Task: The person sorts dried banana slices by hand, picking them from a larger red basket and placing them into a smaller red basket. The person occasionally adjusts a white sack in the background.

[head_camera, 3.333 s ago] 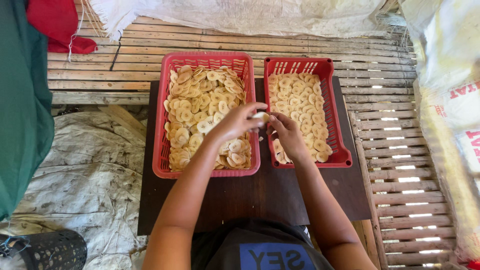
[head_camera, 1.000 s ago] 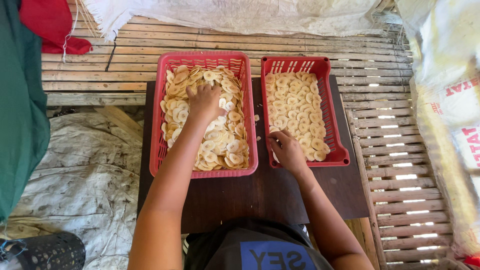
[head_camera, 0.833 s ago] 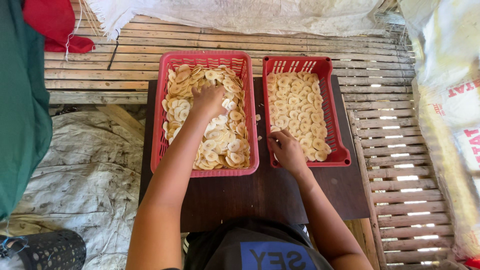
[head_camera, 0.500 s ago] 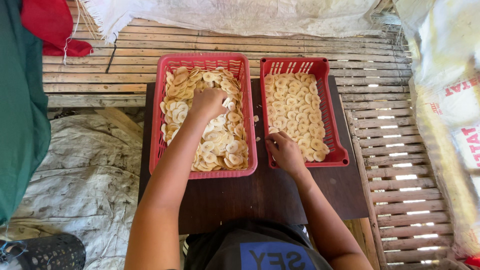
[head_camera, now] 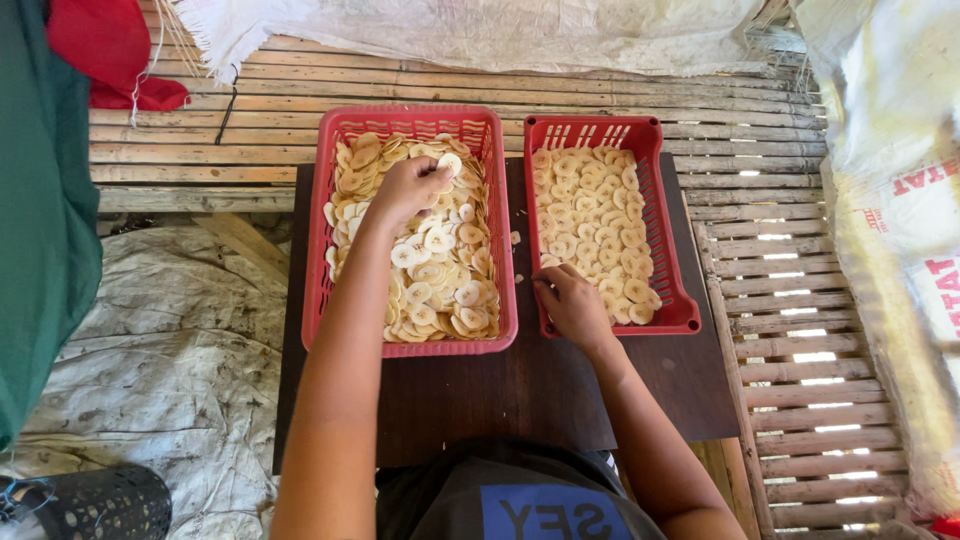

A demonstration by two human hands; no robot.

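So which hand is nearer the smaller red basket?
Right. The right hand rests at the near left corner of the smaller basket, touching its rim. The left hand is over the slices in the larger basket beside it.

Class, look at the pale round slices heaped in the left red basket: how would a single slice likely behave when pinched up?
The slices look thin and flat, so one is probably very light. Many curl at the edges, hinting they are stiff and may snap. The left hand lifts one with fingertips only, suggesting little grip is needed.
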